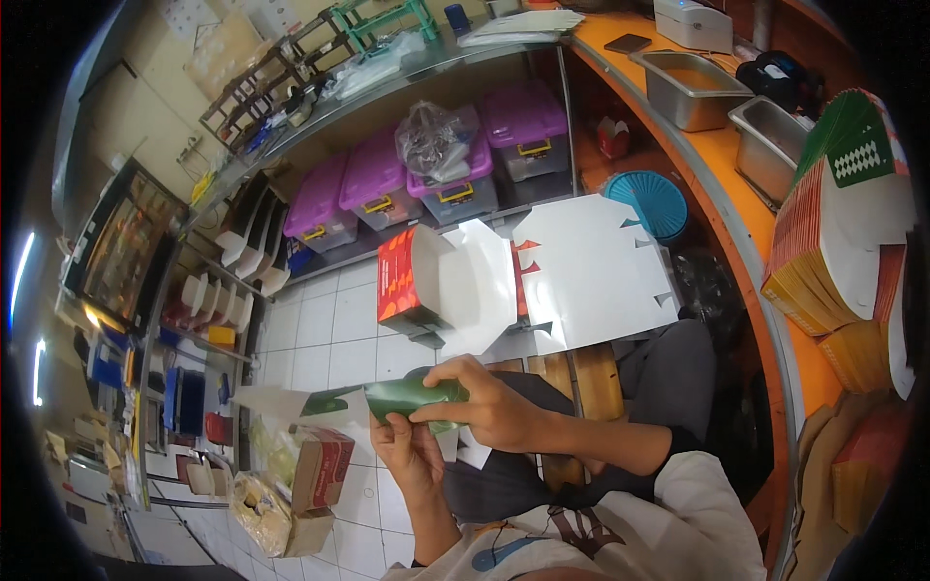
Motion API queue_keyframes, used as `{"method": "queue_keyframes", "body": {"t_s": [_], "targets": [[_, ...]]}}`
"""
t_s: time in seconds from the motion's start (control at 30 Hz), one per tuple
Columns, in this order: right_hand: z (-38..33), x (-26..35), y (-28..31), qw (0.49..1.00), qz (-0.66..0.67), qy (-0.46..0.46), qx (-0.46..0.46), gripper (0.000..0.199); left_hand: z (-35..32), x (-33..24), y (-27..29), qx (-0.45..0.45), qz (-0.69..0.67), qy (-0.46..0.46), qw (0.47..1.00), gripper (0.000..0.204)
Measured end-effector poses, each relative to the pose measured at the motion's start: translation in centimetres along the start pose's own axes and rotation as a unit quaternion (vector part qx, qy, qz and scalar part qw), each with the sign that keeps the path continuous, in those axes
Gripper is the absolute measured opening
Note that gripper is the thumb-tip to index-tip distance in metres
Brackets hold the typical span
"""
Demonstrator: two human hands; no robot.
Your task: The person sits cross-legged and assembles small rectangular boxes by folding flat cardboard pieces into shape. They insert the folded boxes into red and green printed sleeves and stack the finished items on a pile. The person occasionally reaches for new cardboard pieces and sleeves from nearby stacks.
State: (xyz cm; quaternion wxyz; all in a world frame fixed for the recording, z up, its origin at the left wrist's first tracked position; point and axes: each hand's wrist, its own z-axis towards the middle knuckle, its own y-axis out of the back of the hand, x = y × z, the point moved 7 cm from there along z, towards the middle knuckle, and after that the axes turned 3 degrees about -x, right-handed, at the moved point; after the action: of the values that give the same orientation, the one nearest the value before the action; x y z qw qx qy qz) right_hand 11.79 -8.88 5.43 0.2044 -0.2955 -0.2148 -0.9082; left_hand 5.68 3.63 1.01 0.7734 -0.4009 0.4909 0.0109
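Observation:
Both hands grip a green printed paperboard carton (392,395), held above my lap, with a paler flap reaching out to its left. My left hand (407,447) pinches its lower edge from below. Across the right end of the carton, my right hand (484,409) has its fingers closed on the board. Ahead of the hands are a red box with white inner walls (412,279) and an open white flap (481,290). Right beside it lie flat white die-cut box blanks (601,276). The carton's far underside is hidden.
An orange counter (712,174) runs along the right, carrying a stack of nested red-and-green cartons (833,232) and metal pans (690,92). Purple-lidded bins (387,179) sit under the back shelf. A teal basket (647,205) and a cardboard box (320,474) flank the work area.

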Motion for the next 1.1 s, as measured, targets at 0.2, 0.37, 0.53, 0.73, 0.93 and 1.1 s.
{"method": "queue_keyframes", "body": {"t_s": [0.2, 0.37, 0.53, 0.73, 0.93, 1.1], "targets": [[-0.3, 0.2, -0.7, 0.999, 0.039, -0.015, 0.007, 0.054, -0.8, -0.5, -0.1, -0.027, -0.017, -0.025, 0.999, 0.031], [-0.3, 0.2, -0.5, 0.998, 0.054, -0.019, 0.009, 0.059, -0.8, -0.3, 0.2, -0.028, 0.018, -0.064, 0.997, 0.029], [-0.3, 0.2, -0.3, 0.998, 0.060, -0.018, 0.004, 0.058, -0.8, -0.2, 0.3, -0.040, 0.052, -0.053, 0.996, 0.026], [-0.1, -0.9, 0.1, 1.000, -0.019, 0.004, 0.002, 0.047, 0.1, -0.5, -0.7, -0.016, 0.044, -0.011, 0.999, 0.022], [1.2, 0.6, 3.2, 0.990, -0.121, 0.069, 0.029, 0.017, 1.6, -1.8, 1.1, -0.056, -0.140, 0.147, 0.978, 0.043], [1.5, 1.3, 3.9, 0.984, -0.140, 0.101, 0.044, 0.010, 2.8, -2.0, 3.1, -0.012, -0.063, 0.220, 0.973, 0.044]]}}
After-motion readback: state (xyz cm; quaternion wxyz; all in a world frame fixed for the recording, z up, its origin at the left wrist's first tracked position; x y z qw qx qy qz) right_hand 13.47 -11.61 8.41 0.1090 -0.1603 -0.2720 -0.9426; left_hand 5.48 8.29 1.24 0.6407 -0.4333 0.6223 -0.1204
